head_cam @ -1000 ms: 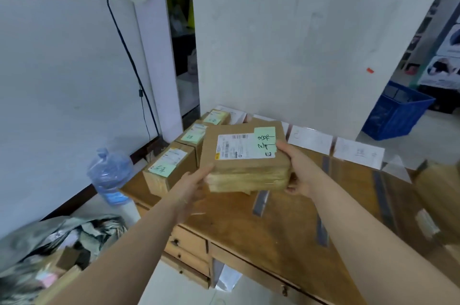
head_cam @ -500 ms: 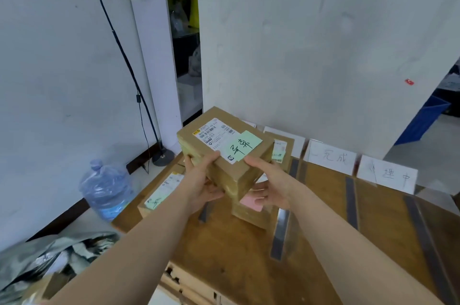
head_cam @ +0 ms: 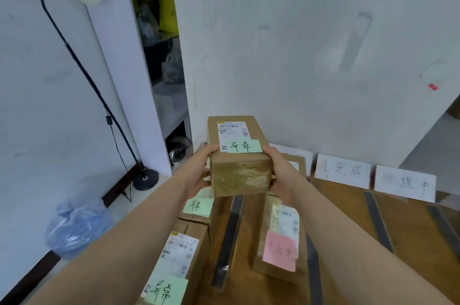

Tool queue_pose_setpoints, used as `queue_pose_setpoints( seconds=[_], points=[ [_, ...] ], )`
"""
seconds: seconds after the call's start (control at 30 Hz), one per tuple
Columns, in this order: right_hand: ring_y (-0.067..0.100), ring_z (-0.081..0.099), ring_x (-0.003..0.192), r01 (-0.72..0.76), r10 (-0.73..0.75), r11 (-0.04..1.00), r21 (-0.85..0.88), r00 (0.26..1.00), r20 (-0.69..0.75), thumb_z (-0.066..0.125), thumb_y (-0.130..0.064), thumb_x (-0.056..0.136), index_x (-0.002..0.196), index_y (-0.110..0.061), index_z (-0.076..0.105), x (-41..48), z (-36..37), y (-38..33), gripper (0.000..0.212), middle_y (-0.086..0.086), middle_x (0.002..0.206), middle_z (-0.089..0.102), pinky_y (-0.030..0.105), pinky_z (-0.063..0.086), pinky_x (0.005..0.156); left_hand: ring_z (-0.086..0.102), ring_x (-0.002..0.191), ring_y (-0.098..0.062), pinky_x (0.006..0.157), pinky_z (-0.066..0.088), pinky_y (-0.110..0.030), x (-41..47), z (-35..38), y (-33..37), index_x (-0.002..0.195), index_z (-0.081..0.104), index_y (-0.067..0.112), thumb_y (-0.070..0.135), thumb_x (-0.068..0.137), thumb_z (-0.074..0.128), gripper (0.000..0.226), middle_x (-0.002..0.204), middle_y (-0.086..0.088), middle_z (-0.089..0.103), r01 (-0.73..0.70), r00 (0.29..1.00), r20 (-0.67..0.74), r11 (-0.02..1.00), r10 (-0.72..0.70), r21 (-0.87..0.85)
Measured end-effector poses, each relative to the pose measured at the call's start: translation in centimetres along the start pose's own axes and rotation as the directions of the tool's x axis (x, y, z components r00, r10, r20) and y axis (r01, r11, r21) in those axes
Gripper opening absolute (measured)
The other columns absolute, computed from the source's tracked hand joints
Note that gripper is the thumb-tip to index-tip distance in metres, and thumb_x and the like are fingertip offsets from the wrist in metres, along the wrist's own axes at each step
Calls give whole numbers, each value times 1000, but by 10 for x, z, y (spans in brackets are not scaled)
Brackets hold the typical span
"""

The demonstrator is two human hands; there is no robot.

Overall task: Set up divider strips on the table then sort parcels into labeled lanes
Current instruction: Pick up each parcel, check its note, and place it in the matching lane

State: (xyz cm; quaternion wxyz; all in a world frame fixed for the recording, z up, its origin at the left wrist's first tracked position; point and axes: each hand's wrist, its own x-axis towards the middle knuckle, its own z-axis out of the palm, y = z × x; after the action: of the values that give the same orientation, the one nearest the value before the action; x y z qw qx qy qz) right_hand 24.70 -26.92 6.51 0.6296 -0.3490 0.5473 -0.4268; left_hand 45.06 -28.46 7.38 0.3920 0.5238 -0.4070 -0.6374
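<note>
A cardboard parcel (head_cam: pixel 239 155) was gripped on its two sides by the left hand (head_cam: pixel 199 172) and right hand (head_cam: pixel 280 172), fingers curled, above the table (head_cam: pixel 410 230).

I see a brown matt cardboard parcel (head_cam: pixel 239 130), its near face covered in glossy clear tape (head_cam: pixel 240 176), a matt green paper note (head_cam: pixel 244 146) on top. The brown wooden table (head_cam: pixel 348 210) looks smooth, its dark divider strips (head_cam: pixel 229 240) shiny; far white labels (head_cam: pixel 342 170) are paper.

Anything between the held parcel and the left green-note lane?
No barrier visible. The held parcel, in left hand and right hand, hangs above the table; near parcel and middle parcel already lie in that lane. Far end hidden.
</note>
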Motion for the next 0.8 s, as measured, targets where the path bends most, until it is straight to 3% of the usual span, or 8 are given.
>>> queue_pose_setpoints(
  seconds=[0.1,0.2,0.23,0.33,0.43,0.57,0.67,0.8],
  points=[
    [12,73,74,35,-31,999,30,993,-117,50,-53,91,97,-31,71,33,20,-6,31,-3,89,77,29,54,62,63,89,-22,82,55,-41,38,-17,22,122,62,17,41,97,49,38,110,-11,68,15,997,72,997,-21,76],
    [13,73,81,57,-49,998,40,983,-179,51,-54,89,109,-29,68,64,40,-9,36,-3,97,76,25,54,57,60,57,-7,72,49,-34,75,-32,36,117,66,20,40,100,42,36,71,6,67,-17,990,141,983,-9,182],
    [13,73,83,60,-52,998,36,978,-201,50,-54,90,110,-30,67,74,45,-10,36,-4,97,76,26,54,59,61,55,-5,72,49,-34,86,-36,39,117,66,20,40,101,41,36,67,9,67,-41,987,160,976,6,216],
    [19,70,93,43,-42,999,-5,959,-279,45,-48,93,116,-27,65,103,57,-6,37,-3,102,74,35,56,80,68,93,-17,86,55,-39,116,-47,42,124,60,20,39,103,41,34,107,0,72,-88,986,161,947,39,308],
    [23,62,106,5,-34,996,-89,945,-326,39,-44,97,122,-24,59,128,64,0,38,1,115,67,44,50,95,66,104,-20,85,56,-37,145,-57,36,128,58,20,34,104,41,31,119,-2,67,-111,986,159,926,56,360],
    [17,59,103,-1,-44,991,-132,941,-335,37,-38,102,125,-23,55,152,69,6,33,-3,113,64,29,48,79,62,110,-19,84,54,-30,174,-65,24,136,53,20,24,106,38,34,127,-1,63,-151,985,136,896,103,417],
    [16,61,105,-26,-13,993,-114,943,-332,39,-36,103,130,-25,53,165,71,16,33,-4,116,66,31,51,87,59,114,-21,99,50,-42,188,-68,14,138,49,20,25,106,36,34,130,-2,61,-127,990,121,876,79,465],
    [12,62,102,-37,-9,991,-130,941,-337,40,-35,102,131,-27,52,173,72,22,32,-7,113,66,24,49,74,59,114,-20,100,50,-43,195,-71,3,139,45,25,27,106,37,34,131,0,58,-105,992,108,882,63,459]
  ],
)
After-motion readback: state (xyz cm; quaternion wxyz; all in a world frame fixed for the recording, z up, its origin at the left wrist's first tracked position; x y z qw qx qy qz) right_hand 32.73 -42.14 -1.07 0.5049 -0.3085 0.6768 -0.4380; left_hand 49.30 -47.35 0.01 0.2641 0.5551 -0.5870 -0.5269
